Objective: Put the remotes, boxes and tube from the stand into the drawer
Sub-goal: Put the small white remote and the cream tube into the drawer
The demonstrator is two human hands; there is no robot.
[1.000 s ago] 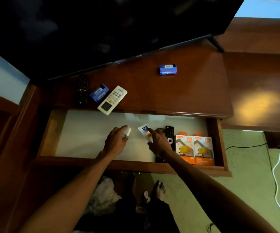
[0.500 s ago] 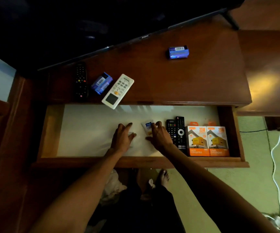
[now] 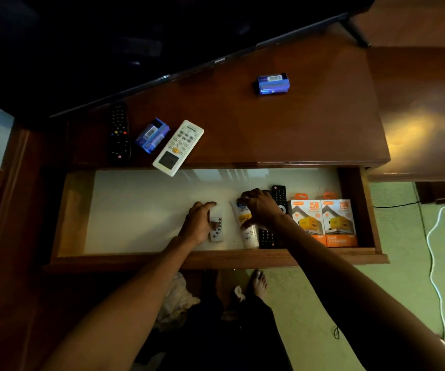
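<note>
While both hands are down in the drawer (image 3: 71, 215), what's left sits up-frame on the stand (image 3: 296, 129):
Black remote (image 3: 119, 133): left-centre, long axis up-down
Blue box (image 3: 152, 135): beside it
White remote (image 3: 178, 147): diagonal, overhanging the edge
Left hand (image 3: 198, 223): curled on a small white remote (image 3: 216, 229); nearer those three
Right hand (image 3: 260, 208): pressing the tube (image 3: 245, 226); whether it is gripped, I cannot tell
Second blue box (image 3: 273, 83): upper centre, likely the right's

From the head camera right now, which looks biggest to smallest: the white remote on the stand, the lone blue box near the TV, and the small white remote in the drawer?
1. White remote, clearly largest.
2. Lone blue box.
3. Small white remote, though the left hand partly covers it, so its rank against the box is unsure.
</note>
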